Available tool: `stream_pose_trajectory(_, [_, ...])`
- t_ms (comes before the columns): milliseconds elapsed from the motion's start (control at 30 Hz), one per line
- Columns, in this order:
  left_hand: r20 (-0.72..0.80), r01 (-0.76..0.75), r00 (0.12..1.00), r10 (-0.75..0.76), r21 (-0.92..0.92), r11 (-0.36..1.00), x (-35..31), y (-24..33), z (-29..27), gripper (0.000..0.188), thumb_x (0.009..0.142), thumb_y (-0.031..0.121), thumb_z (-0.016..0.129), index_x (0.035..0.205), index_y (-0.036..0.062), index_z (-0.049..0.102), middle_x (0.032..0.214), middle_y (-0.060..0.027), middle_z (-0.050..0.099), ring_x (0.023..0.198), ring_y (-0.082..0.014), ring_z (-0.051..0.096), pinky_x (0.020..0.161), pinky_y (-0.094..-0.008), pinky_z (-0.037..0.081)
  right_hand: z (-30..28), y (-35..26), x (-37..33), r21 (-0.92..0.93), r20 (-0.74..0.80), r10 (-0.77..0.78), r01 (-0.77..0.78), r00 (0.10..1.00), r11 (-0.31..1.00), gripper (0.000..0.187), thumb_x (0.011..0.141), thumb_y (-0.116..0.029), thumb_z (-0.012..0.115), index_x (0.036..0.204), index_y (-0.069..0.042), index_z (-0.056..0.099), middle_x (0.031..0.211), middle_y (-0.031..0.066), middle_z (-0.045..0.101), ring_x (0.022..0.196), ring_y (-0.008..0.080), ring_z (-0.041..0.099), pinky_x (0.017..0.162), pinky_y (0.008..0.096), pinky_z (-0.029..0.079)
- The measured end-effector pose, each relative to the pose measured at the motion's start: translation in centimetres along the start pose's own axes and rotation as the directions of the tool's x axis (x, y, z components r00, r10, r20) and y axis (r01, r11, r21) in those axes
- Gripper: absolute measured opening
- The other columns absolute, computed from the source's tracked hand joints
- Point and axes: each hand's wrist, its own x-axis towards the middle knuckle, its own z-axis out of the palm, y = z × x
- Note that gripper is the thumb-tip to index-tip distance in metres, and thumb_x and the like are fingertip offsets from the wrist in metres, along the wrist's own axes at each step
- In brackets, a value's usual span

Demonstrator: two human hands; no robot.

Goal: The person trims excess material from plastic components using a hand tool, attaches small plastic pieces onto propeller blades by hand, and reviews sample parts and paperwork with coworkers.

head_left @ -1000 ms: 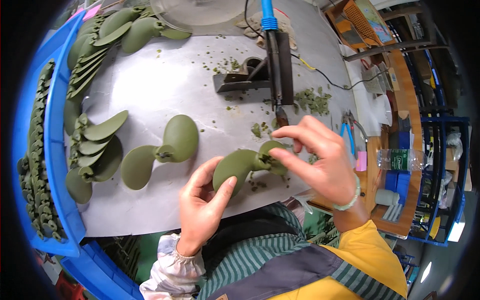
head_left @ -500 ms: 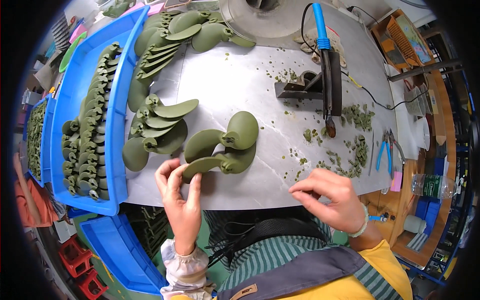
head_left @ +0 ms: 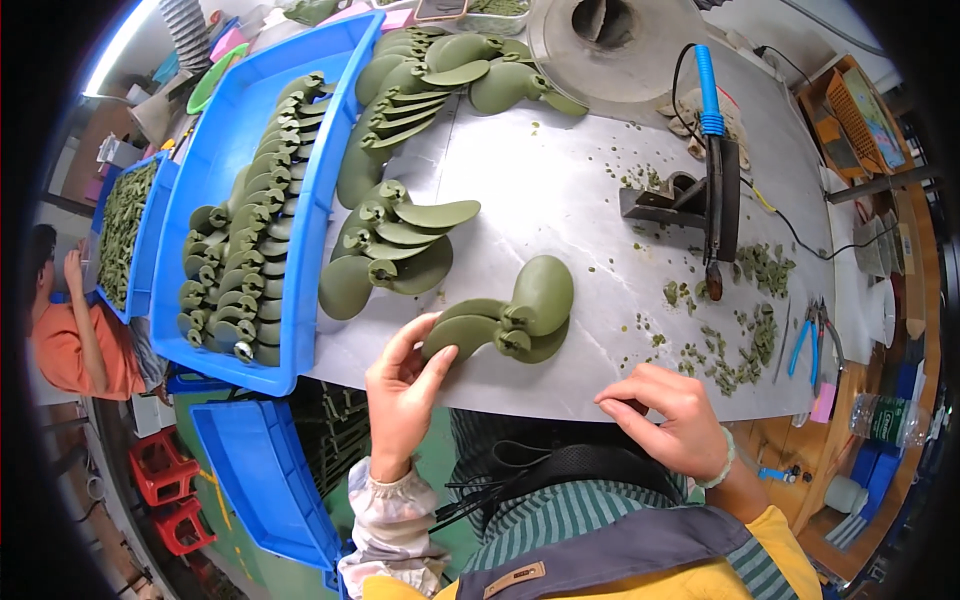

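Note:
My left hand (head_left: 402, 408) pinches the blade edge of a dull green propeller (head_left: 465, 338) at the table's front edge. This propeller lies overlapping a second green propeller (head_left: 543, 292), their hubs side by side. To the right, my right hand (head_left: 675, 418) hovers over the table edge, fingers curled and thumb near the index finger, with nothing visible in it. Just beyond the left hand sits a small overlapping stack of green propellers (head_left: 405, 235). Further back lies another group of propellers (head_left: 405, 112).
A blue tray (head_left: 212, 165) at left holds nested rows of propellers. A blue-handled electric tool (head_left: 711, 85) hangs tip down on a dark metal stand (head_left: 660, 207). Green scraps (head_left: 765, 335) and pliers (head_left: 803, 345) lie at right. A person in orange (head_left: 80, 345) sits far left.
The whole view has shifted, so the table things appear further right. The propeller in my left hand has closed up against the other one, narrowing the gap between their blades. My right hand keeps its curled pose.

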Motion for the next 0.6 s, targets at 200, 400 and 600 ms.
stream_pose_trajectory(200, [-0.104,0.07,0.992,-0.073,-0.037,0.997,-2.5,0.9,-5.0,0.042,0.09,-0.005,0.065,0.13,-0.0059,0.053,0.119,-0.0122,0.064,0.106,-0.0174,0.063,0.09,-0.0297,0.053,1.4,0.4,0.7,0.008,0.035,-0.076,0.076,0.997,0.997,0.006,0.086,-0.005,0.068,0.092,-0.002,0.07,0.073,0.0088,0.059,0.063,0.0225,0.056,0.058,0.0326,0.045])
stream_pose_trajectory(400, [-0.182,0.07,0.98,-0.077,-0.043,0.997,-2.4,0.7,-7.7,0.041,0.091,-0.002,0.065,0.131,-0.0067,0.052,0.121,-0.013,0.063,0.109,-0.0181,0.062,0.096,-0.0301,0.05,3.1,0.5,2.2,-0.004,0.117,-0.145,0.147,0.982,0.989,0.007,0.088,-0.007,0.066,0.092,-0.002,0.069,0.077,0.011,0.06,0.065,0.027,0.058,0.061,0.0357,0.046])
stream_pose_trajectory(600, [-0.25,-0.043,0.966,0.064,0.087,0.995,-1.2,0.8,-7.4,0.04,0.092,-0.001,0.064,0.13,-0.0065,0.053,0.118,-0.0115,0.064,0.108,-0.0167,0.062,0.096,-0.0279,0.048,3.9,-0.1,2.5,0.027,0.141,-0.207,0.205,0.968,0.978,0.007,0.088,-0.007,0.067,0.092,-0.003,0.069,0.077,0.0117,0.06,0.068,0.0282,0.058,0.062,0.0361,0.047])
